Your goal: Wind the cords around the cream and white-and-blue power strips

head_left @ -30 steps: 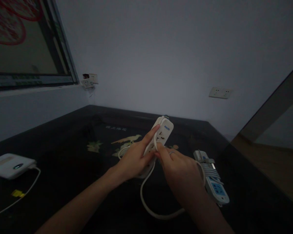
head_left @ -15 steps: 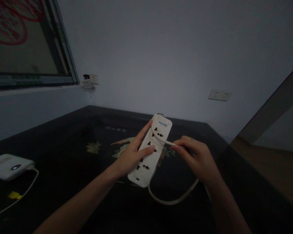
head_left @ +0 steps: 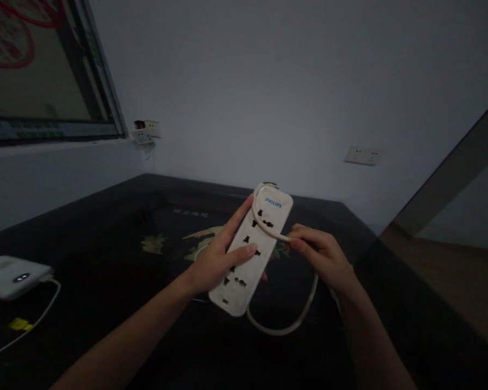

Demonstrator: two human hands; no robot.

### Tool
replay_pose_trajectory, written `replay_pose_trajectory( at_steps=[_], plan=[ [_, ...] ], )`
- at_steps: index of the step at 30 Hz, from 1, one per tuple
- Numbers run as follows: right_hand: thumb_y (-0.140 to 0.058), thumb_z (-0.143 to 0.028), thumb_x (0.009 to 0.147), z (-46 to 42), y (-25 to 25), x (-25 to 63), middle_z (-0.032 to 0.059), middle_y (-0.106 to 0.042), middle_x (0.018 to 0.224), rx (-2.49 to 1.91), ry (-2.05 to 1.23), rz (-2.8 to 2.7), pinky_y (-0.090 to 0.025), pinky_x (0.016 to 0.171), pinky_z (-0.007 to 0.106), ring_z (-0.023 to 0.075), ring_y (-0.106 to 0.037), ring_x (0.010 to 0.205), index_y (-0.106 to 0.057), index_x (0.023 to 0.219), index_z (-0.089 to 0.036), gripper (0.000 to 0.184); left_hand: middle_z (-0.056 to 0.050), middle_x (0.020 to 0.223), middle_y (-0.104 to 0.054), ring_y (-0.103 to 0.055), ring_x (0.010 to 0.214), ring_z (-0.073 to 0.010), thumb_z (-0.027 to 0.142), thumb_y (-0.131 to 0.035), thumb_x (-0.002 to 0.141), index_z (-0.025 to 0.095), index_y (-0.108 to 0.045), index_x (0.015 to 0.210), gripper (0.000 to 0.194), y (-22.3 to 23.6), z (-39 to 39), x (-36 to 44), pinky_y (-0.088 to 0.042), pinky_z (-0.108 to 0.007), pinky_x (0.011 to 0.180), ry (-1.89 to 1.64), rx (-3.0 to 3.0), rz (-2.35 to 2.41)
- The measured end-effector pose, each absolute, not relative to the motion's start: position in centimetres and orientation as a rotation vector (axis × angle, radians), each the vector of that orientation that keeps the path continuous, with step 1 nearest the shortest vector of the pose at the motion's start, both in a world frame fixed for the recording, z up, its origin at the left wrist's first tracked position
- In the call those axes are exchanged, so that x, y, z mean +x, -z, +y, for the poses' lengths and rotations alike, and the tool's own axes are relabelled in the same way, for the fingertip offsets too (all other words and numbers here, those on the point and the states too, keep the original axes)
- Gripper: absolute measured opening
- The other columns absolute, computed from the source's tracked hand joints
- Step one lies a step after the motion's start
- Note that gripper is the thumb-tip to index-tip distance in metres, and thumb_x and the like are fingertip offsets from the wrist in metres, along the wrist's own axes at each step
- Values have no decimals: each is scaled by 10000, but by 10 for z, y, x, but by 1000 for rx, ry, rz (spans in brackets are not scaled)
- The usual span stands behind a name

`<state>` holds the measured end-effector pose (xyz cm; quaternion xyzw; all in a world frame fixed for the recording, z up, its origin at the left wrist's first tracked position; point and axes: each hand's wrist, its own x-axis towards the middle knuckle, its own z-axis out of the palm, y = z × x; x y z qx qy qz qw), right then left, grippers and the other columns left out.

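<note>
A white power strip (head_left: 250,265) with several sockets and blue lettering is held tilted above the dark table. My left hand (head_left: 217,257) grips it from the left side, thumb on its face and fingertips showing past its right edge. Its white cord (head_left: 282,329) leaves the lower end and loops round to the right. Another stretch of the cord bends over the strip's upper left and crosses its face. My right hand (head_left: 319,249) pinches that stretch just right of the strip. What lies behind the strip is hidden.
On the black table (head_left: 106,216), a white box-like device (head_left: 14,277) sits at left with a thin cable (head_left: 51,311) and a yellow tag (head_left: 21,324). Wall sockets (head_left: 361,156) are at right; a loose socket plate (head_left: 142,136) hangs near the window (head_left: 44,81).
The strip has come slightly nearer and shifted a little in my left hand's hold. My right hand still pinches the cord, and the hanging loop has become narrower.
</note>
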<state>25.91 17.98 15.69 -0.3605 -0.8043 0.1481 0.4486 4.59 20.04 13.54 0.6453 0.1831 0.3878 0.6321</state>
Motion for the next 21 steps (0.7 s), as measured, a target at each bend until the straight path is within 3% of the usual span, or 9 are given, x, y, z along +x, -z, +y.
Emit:
replay_pose_trajectory(
  at_steps=[4, 6, 10, 14, 21],
  plan=[
    [-463, -313, 923, 178, -156, 260, -6, -596, 635, -915, -395, -2072, -413, 634, 271, 126, -544, 638, -607, 675, -176, 318, -134, 1319, -532, -669, 880, -241, 349, -603, 828, 338, -4, 1485, 889, -135, 201, 47, -576, -343, 671, -996, 1616, 549],
    [-463, -291, 922, 178, -155, 260, -9, -600, 643, -920, -420, -2092, -410, 660, 277, 127, -546, 655, -610, 684, -179, 301, -145, 1291, -552, -650, 955, -252, 343, -630, 811, 270, -117, 1476, 843, -133, 202, 47, -565, -328, 700, -1052, 1632, 584],
    [-469, -262, 912, 178, -154, 262, -5, -619, 682, -892, -508, -2080, -408, 669, 275, 127, -556, 685, -623, 709, -183, 267, -149, 1105, -640, -686, 756, -199, 368, -652, 785, 141, -424, 1240, 557, -130, 205, 48, -552, -290, 615, -973, 1513, 564],
    [-503, -292, 903, 179, -153, 264, -4, -617, 678, -786, -615, -2049, -404, 623, 252, 116, -551, 659, -633, 706, -179, 262, -92, 933, -675, -689, 643, -182, 379, -703, 740, 151, -439, 1149, 538, -128, 205, 47, -544, -263, 548, -894, 1373, 430],
    [-514, -307, 905, 178, -155, 266, -1, -620, 678, -779, -711, -2020, -410, 621, 241, 109, -550, 657, -642, 703, -178, 272, -64, 893, -677, -694, 662, -184, 328, -706, 750, 167, -456, 1148, 496, -126, 207, 46, -554, -273, 577, -925, 1382, 391]
  ],
)
